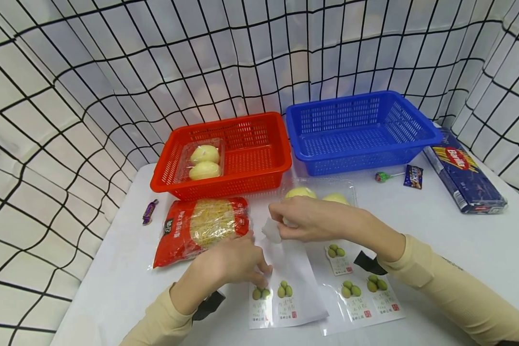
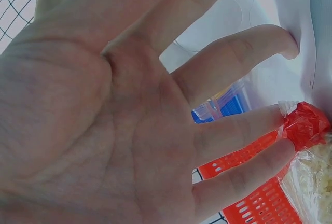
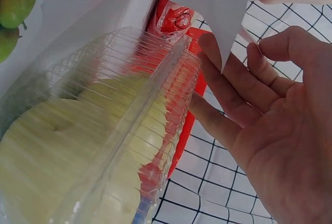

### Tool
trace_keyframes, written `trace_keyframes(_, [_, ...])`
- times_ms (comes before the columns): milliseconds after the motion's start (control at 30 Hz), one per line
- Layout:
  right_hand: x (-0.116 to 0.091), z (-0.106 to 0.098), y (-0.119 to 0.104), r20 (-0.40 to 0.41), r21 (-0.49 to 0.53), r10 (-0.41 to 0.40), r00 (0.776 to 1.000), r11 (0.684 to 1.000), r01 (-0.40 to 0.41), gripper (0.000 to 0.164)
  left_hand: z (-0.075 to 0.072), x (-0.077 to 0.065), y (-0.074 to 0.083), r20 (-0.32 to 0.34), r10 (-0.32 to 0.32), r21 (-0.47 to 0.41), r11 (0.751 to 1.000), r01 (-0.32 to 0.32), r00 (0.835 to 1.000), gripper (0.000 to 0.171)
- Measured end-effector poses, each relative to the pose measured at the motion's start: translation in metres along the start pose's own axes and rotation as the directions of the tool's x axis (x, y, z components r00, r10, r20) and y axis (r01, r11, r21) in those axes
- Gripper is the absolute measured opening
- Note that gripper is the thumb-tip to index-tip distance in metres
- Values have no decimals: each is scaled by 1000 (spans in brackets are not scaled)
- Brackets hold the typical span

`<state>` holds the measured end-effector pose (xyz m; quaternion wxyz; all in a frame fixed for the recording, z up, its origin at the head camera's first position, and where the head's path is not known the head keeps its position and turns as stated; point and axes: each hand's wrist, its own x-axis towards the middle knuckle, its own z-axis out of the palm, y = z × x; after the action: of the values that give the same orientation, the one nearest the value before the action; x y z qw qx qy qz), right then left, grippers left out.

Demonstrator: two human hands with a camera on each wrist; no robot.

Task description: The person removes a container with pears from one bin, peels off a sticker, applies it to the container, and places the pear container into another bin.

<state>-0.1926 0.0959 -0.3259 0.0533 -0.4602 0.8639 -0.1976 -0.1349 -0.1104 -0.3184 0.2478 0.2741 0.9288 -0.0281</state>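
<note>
My right hand [image 1: 296, 220] pinches a small white piece of paper [image 1: 271, 231] between thumb and index finger, above the far end of a label sheet [image 1: 291, 269]. Green fruits are printed on that sheet's two near labels. Spread and slightly bent, the fingers of my left hand [image 1: 238, 262] rest around the sheet's left edge; in the left wrist view two fingertips lie at the red pasta bag [image 2: 306, 125]. Just beyond the right hand sits a clear plastic box [image 3: 129, 125] with pale yellow round fruits [image 3: 57, 146]. A second label sheet [image 1: 354, 307] lies under the right forearm.
A red basket [image 1: 220, 185] at the back holds another clear box of two yellow fruits [image 1: 205, 163]. Beside it stands a blue basket [image 1: 359, 161]. Further right are a lollipop [image 1: 382, 177], a small wrapped snack [image 1: 413, 177] and a blue Barilla box [image 1: 467, 178]. A purple candy [image 1: 149, 212] lies left.
</note>
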Motion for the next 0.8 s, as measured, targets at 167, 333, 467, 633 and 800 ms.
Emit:
trace_keyframes(167, [-2, -8, 0, -17, 36, 63, 998, 997, -62, 4, 0, 1, 1, 6, -17, -10, 1000, 17, 1000, 29])
trace_keyframes(333, [-9, -23, 2, 1, 97, 133, 991, 986, -133, 6, 0, 2, 1, 23, -31, -44, 999, 32, 999, 27])
trace_keyframes(467, [-18, -38, 7, -36, 81, 136, 990, 988, -133, 9, 1, 2, 0, 8, -20, -56, 998, 21, 1000, 23])
trace_keyframes(633, [-32, -58, 17, -98, 20, 171, 980, 985, -170, 10, 0, 2, -2, 18, -9, -70, 998, 10, 1000, 24])
trace_keyframes(800, [-41, -72, 29, -110, -21, 243, 964, 969, -246, 13, -5, 0, -10, 37, 3, -126, 992, 2, 999, 29])
